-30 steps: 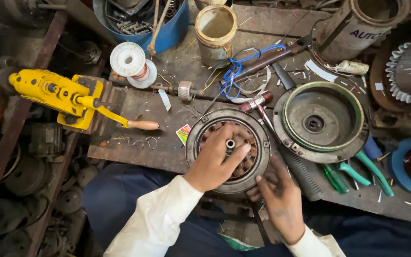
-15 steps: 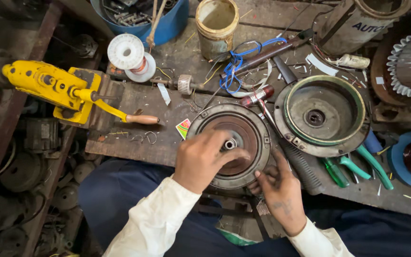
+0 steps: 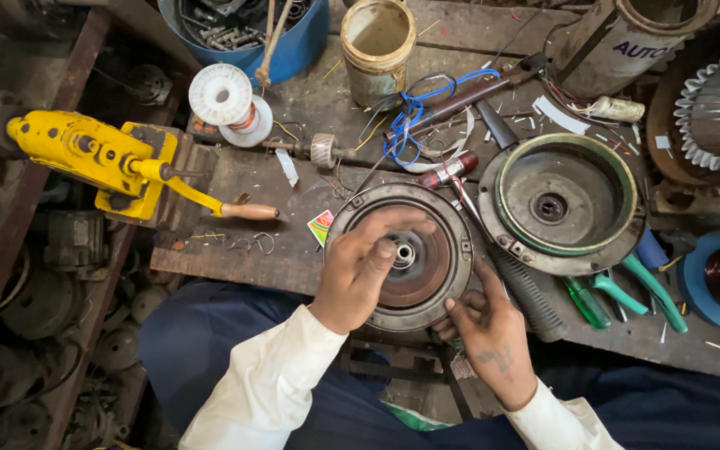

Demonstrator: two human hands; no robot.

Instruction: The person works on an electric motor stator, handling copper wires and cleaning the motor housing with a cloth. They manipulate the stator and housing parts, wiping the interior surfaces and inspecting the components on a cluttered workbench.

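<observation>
A round dark metal motor cover [image 3: 439,275] with a small shaft hole [image 3: 402,252] in its middle lies on the wooden bench's front edge. My left hand [image 3: 364,271] lies over the cover's left half. Its fingers curl along the upper rim and its thumb tip sits right beside the hole. My right hand [image 3: 492,333] holds the cover's lower right rim, fingers pressed against the edge. Both sleeves are white.
A second, green-rimmed cover [image 3: 562,204] lies just right. Behind are a red-handled screwdriver [image 3: 450,171], blue wire [image 3: 414,112], a tin can [image 3: 377,42], a white wire spool [image 3: 222,98] and a blue bucket [image 3: 293,42]. A yellow lever tool [image 3: 102,158] is at left, green pliers [image 3: 618,296] at right.
My left hand has slid from the cover's centre toward its left side, so the shaft hole shows more. My right hand stays at the lower right rim.
</observation>
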